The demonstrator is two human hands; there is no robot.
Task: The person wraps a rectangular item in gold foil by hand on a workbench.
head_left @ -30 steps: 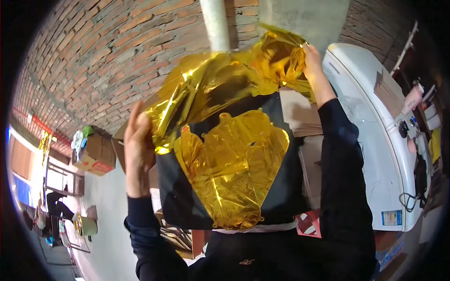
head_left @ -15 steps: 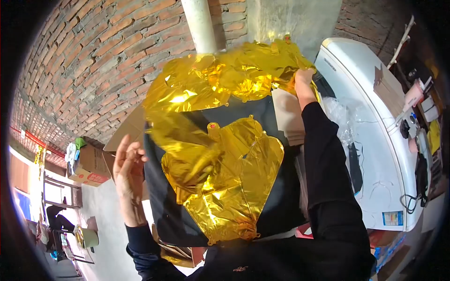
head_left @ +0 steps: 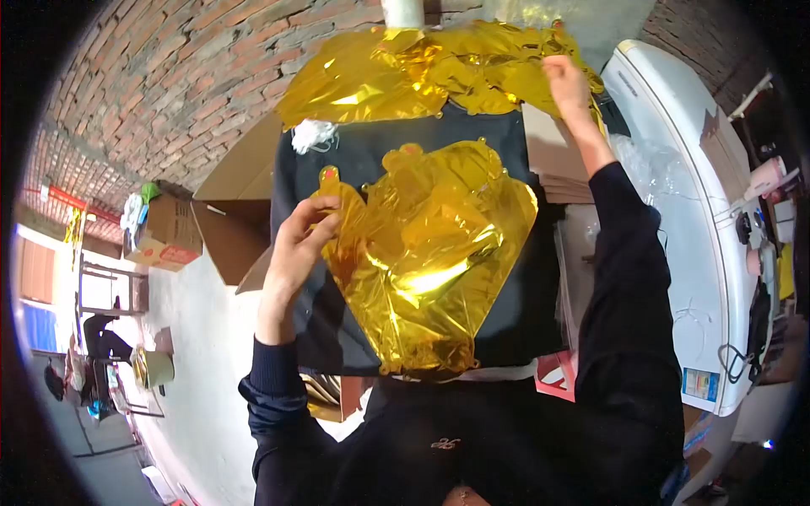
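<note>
Gold foil pieces lie flat, layered, on a black-covered surface. More crumpled gold foil spreads across the far end. My left hand is at the left edge of the near foil, its fingers curled together by a rounded foil tab with a red mark; whether they pinch the foil is too small to tell. My right hand is over the right part of the far foil, fingers closed, and what they hold cannot be made out. A white tangle of string rests at the far left of the black surface.
Flat cardboard pieces lie at the right of the black surface. An open cardboard box stands to the left. A white appliance with clear plastic on it is on the right. Brick walls and a pipe are behind.
The loose foil sheet has come down onto the near foil. My left hand has moved right to the foil's edge and its fingers have closed. The white string has come into sight.
</note>
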